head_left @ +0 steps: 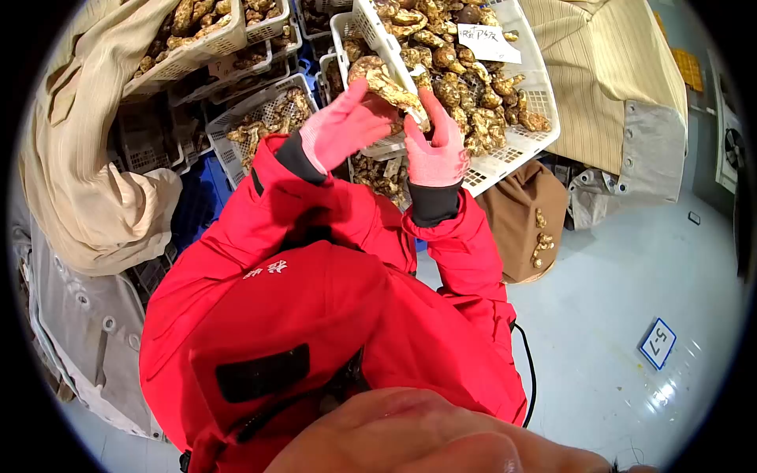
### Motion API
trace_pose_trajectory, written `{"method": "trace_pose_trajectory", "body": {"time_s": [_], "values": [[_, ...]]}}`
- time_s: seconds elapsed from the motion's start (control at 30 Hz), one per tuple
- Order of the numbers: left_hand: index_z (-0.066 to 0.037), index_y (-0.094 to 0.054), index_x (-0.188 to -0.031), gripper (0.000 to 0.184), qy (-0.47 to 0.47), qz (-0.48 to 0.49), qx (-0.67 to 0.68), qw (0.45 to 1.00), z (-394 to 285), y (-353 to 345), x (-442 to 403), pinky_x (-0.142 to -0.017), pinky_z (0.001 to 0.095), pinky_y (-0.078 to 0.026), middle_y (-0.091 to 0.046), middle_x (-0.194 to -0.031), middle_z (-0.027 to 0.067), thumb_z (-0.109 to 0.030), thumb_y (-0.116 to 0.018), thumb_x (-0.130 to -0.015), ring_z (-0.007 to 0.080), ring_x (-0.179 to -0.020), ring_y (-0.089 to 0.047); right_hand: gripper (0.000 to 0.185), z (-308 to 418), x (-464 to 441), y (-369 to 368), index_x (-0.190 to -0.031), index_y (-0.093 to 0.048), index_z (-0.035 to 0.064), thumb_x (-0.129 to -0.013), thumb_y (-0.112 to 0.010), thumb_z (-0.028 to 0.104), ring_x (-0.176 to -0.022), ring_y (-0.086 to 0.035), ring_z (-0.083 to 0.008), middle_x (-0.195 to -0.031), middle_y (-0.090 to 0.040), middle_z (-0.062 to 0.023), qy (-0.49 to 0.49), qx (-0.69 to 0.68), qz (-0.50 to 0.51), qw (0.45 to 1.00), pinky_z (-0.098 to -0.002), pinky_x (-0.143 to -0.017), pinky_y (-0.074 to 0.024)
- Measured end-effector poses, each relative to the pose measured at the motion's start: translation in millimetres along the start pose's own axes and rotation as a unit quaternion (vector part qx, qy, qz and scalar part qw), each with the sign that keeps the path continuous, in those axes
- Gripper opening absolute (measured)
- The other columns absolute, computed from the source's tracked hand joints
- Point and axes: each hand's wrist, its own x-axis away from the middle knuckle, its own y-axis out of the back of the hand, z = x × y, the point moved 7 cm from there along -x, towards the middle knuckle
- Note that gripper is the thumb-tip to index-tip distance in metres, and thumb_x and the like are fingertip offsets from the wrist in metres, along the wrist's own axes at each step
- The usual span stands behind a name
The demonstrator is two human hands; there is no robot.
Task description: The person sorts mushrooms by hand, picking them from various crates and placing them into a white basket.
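Between my two hands is a long, pale brown matsutake mushroom point(389, 85), slanting down to the right above the crates. My left hand point(347, 130), in a pink glove, has its fingers closed at the upper, cap end. At the lower tip of the stem, my right hand point(438, 150), gloved in the same pink, grips with thumb and fingers. Directly behind the hands stands a white perforated crate point(542, 118) heaped with mushrooms point(481, 102). A paper label with handwriting point(490, 43) lies on that heap.
More white crates point(213, 126) of mushrooms are stacked at the left. Beige cloth point(102, 189) drapes over the left side, striped cloth point(603, 71) over the right. A brown cover point(520, 213) carries several small mushrooms. A blue-edged "5-7" sign point(658, 344) lies on the floor.
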Motion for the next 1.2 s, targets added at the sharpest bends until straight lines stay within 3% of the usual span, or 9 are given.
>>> {"method": "trace_pose_trajectory", "body": {"time_s": [0.23,0.3,0.37,0.6,0.77,0.87,1.0,1.1,1.2], "values": [[0.001,-0.036,-0.131,0.040,-0.102,0.001,-0.343,0.934,-1,-26,15,-0.078,0.0301,-0.050,-0.047,-0.130,0.0139,0.005,-0.027,-0.092,0.0227,-0.087,-0.063,0.037,25,11,-24,-0.111,-0.057,0.0042,-0.075,-0.065,0.007,-0.084,-0.059,-0.0366,-0.097,-0.062,-0.0156,0.138,0.042,0.048,0.988,-0.0395,-0.071,-0.0488],[0.002,-0.038,-0.129,0.036,-0.165,0.031,-0.604,0.779,-19,-40,21,-0.082,0.0322,-0.050,-0.050,-0.125,0.0160,0.001,-0.034,-0.093,0.0250,-0.094,-0.062,0.033,21,7,-19,-0.107,-0.059,0.0027,-0.075,-0.065,0.006,-0.086,-0.060,-0.0353,-0.099,-0.062,-0.0152,0.116,-0.042,0.086,0.989,-0.0374,-0.073,-0.0490],[0.004,-0.041,-0.126,0.035,-0.054,-0.018,-0.113,0.992,-11,23,10,-0.084,0.0321,-0.049,-0.056,-0.119,0.0177,-0.007,-0.042,-0.093,0.0257,-0.095,-0.062,0.027,5,-1,-4,-0.108,-0.061,0.0020,-0.082,-0.061,0.008,-0.086,-0.061,-0.0238,-0.099,-0.063,-0.0129,0.047,-0.048,0.122,0.990,-0.0312,-0.075,-0.0482],[0.007,-0.046,-0.120,0.045,-0.084,-0.118,-0.260,0.955,-66,141,34,-0.084,0.0326,-0.048,-0.061,-0.105,0.0153,-0.020,-0.057,-0.086,0.0233,-0.097,-0.060,0.029,-78,-63,81,-0.117,-0.058,0.0031,-0.090,-0.054,0.014,-0.080,-0.057,-0.0062,-0.096,-0.065,-0.0029,-0.216,-0.159,0.066,0.961,-0.0189,-0.068,-0.0431],[-0.003,-0.062,-0.088,0.056,0.037,-0.443,-0.420,0.791,-88,417,80,-0.049,0.0327,-0.045,-0.064,-0.074,0.0127,-0.058,-0.062,-0.076,0.0201,-0.065,-0.061,0.040,-155,-87,43,-0.116,-0.058,0.0069,-0.082,-0.058,0.028,-0.081,-0.061,-0.0109,-0.093,-0.066,-0.0048,-0.188,0.023,0.232,0.954,-0.0244,-0.072,-0.0461],[-0.005,-0.065,-0.101,0.068,0.299,-0.441,-0.639,0.554,-105,499,117,-0.068,0.0364,-0.046,-0.066,-0.087,0.0128,-0.067,-0.050,-0.079,0.0251,-0.077,-0.061,0.049,-166,-104,-2,-0.117,-0.058,0.0077,-0.078,-0.059,0.038,-0.088,-0.063,-0.0187,-0.097,-0.066,-0.0103,-0.179,0.107,0.314,0.926,-0.0284,-0.080,-0.0468],[-0.006,-0.064,-0.106,0.072,0.306,-0.526,-0.672,0.422,-117,502,142,-0.078,0.0373,-0.044,-0.064,-0.098,0.0162,-0.070,-0.041,-0.080,0.0282,-0.090,-0.059,0.070,-164,-113,-49,-0.125,-0.052,0.0059,-0.072,-0.062,0.051,-0.101,-0.060,-0.0287,-0.111,-0.061,-0.0178,-0.111,0.327,0.383,0.857,-0.0353,-0.088,-0.0460],[-0.007,-0.063,-0.109,0.076,0.241,-0.589,-0.614,0.467,-132,477,144,-0.085,0.0380,-0.043,-0.063,-0.107,0.0188,-0.072,-0.034,-0.081,0.0306,-0.099,-0.058,0.078,-168,-100,-69,-0.123,-0.053,0.0041,-0.068,-0.063,0.058,-0.102,-0.060,-0.0306,-0.113,-0.059,-0.0208,-0.150,0.425,0.409,0.793,-0.0373,-0.089,-0.0459],[-0.009,-0.055,-0.120,0.058,0.015,-0.561,-0.297,0.773,-124,551,117,-0.075,0.0361,-0.046,-0.064,-0.101,0.0160,-0.054,-0.053,-0.084,0.0259,-0.091,-0.060,0.070,-178,-103,-67,-0.121,-0.053,0.0055,-0.069,-0.063,0.051,-0.103,-0.059,-0.0302,-0.114,-0.060,-0.0179,-0.208,0.388,0.404,0.802,-0.0366,-0.089,-0.0457]]}}
